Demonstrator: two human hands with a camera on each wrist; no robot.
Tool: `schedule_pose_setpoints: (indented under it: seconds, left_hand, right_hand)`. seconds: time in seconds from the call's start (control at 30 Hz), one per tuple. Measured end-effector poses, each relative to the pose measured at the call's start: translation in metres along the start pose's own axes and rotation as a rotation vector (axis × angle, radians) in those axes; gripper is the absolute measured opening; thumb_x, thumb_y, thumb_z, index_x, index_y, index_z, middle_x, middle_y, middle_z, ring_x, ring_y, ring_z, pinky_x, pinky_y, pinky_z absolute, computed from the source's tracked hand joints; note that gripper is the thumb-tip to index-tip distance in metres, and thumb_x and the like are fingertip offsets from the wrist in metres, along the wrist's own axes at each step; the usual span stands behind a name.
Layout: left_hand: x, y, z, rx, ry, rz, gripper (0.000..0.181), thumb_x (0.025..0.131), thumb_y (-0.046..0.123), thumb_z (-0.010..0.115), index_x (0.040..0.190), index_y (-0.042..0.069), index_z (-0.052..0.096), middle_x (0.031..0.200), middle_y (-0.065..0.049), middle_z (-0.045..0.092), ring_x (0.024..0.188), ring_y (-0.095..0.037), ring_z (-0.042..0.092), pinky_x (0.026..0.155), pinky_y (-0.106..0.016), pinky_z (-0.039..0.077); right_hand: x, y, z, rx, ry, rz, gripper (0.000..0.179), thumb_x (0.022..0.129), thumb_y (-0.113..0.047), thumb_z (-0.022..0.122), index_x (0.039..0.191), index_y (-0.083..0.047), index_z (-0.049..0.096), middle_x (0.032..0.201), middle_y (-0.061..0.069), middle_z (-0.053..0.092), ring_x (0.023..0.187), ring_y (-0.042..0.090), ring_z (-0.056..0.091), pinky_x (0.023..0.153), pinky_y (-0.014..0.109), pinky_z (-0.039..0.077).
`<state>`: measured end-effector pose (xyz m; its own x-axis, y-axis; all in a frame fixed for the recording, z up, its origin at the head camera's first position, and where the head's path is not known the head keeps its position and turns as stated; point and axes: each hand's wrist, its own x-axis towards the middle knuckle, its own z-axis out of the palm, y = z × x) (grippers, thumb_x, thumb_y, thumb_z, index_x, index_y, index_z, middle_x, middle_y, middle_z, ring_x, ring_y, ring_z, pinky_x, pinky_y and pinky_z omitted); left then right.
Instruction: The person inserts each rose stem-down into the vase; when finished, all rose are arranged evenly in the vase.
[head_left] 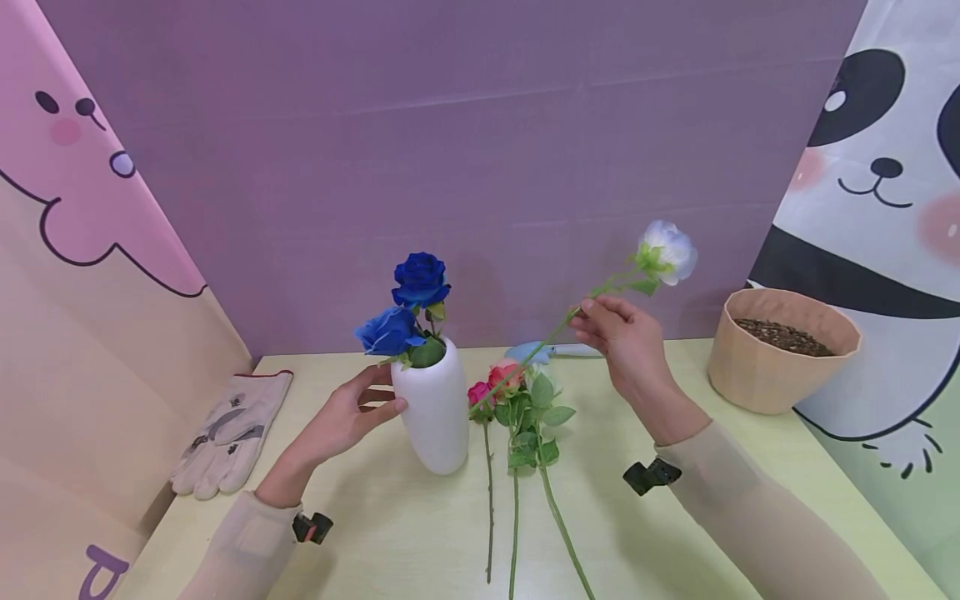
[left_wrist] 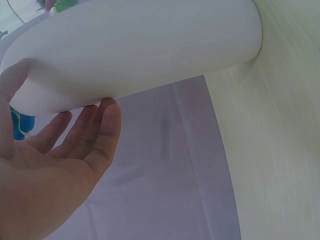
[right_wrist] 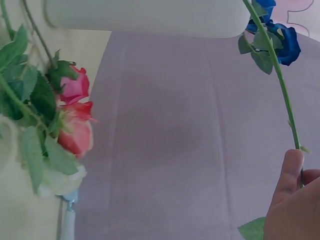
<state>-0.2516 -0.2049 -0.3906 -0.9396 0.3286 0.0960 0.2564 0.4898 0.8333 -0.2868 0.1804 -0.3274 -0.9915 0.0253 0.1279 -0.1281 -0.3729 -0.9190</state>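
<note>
My left hand (head_left: 348, 418) grips a white vase (head_left: 435, 417) near its mouth, thumb on the near side and fingers behind. Two blue roses (head_left: 420, 281) stand in the vase, their lower stems hidden inside. To the right, my right hand (head_left: 628, 350) pinches the green stem of a pale white-lavender flower (head_left: 669, 253) between thumb and fingers. This flower slants, bloom up and to the right, with its lower stem end close to the vase's right side. In the right wrist view the stem (right_wrist: 281, 87) crosses in front of the blue roses.
Several flowers lie on the table right of the vase, including a pink rose (head_left: 480, 395) and a coral-red rose (head_left: 504, 377). Behind them lies a blue-headed tool (head_left: 528, 352). A tan pot (head_left: 757, 367) of dark soil stands at right, gloves (head_left: 232, 437) at left.
</note>
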Motion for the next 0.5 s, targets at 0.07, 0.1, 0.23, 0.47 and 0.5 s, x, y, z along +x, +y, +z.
schedule_pose_setpoints:
  seconds: [0.07, 0.1, 0.23, 0.47, 0.5]
  left_hand:
    - [0.0, -0.001, 0.0, -0.002, -0.001, -0.003, 0.069, 0.094, 0.044, 0.068, 0.15, 0.019, 0.038, 0.146, -0.011, 0.05, 0.131, -0.039, 0.055, 0.098, -0.048, 0.056]
    - [0.0, -0.001, 0.0, -0.001, -0.002, -0.003, 0.069, 0.094, 0.044, 0.068, 0.15, 0.019, 0.038, 0.146, -0.011, 0.05, 0.131, -0.039, 0.056, 0.098, -0.048, 0.056]
    - [0.001, -0.002, 0.0, -0.004, -0.003, 0.004, 0.068, 0.094, 0.043, 0.068, 0.15, 0.019, 0.038, 0.146, -0.012, 0.05, 0.13, -0.04, 0.055, 0.098, -0.047, 0.056]
    - [0.001, -0.001, 0.0, 0.0, 0.003, 0.011, 0.069, 0.094, 0.043, 0.068, 0.151, 0.019, 0.038, 0.145, -0.01, 0.051, 0.129, -0.036, 0.058, 0.098, -0.047, 0.056]
    - [0.001, -0.001, 0.0, 0.0, 0.002, 0.011, 0.069, 0.094, 0.043, 0.068, 0.151, 0.019, 0.038, 0.145, -0.01, 0.051, 0.129, -0.036, 0.058, 0.098, -0.047, 0.056]
  right_hand:
    - [0.001, -0.002, 0.003, 0.015, 0.005, -0.012, 0.022, 0.096, -0.013, 0.067, 0.109, -0.002, 0.055, 0.091, -0.002, 0.072, 0.08, 0.008, 0.073, 0.076, 0.018, 0.06]
    - [0.002, -0.002, 0.004, 0.022, 0.009, -0.018, 0.023, 0.095, -0.013, 0.068, 0.11, -0.002, 0.055, 0.092, -0.002, 0.071, 0.081, 0.008, 0.073, 0.076, 0.018, 0.06]
    - [0.005, -0.005, 0.01, 0.044, 0.032, -0.044, 0.026, 0.095, -0.015, 0.068, 0.113, -0.002, 0.054, 0.096, 0.0, 0.068, 0.082, 0.008, 0.073, 0.077, 0.019, 0.06]
    - [0.007, -0.008, 0.02, 0.121, 0.084, -0.078, 0.024, 0.093, -0.012, 0.07, 0.109, -0.003, 0.055, 0.094, 0.002, 0.069, 0.081, 0.01, 0.074, 0.079, 0.021, 0.06]
    - [0.007, -0.008, 0.021, 0.13, 0.091, -0.082, 0.023, 0.093, -0.012, 0.07, 0.108, -0.003, 0.055, 0.094, 0.002, 0.069, 0.08, 0.011, 0.074, 0.079, 0.021, 0.061]
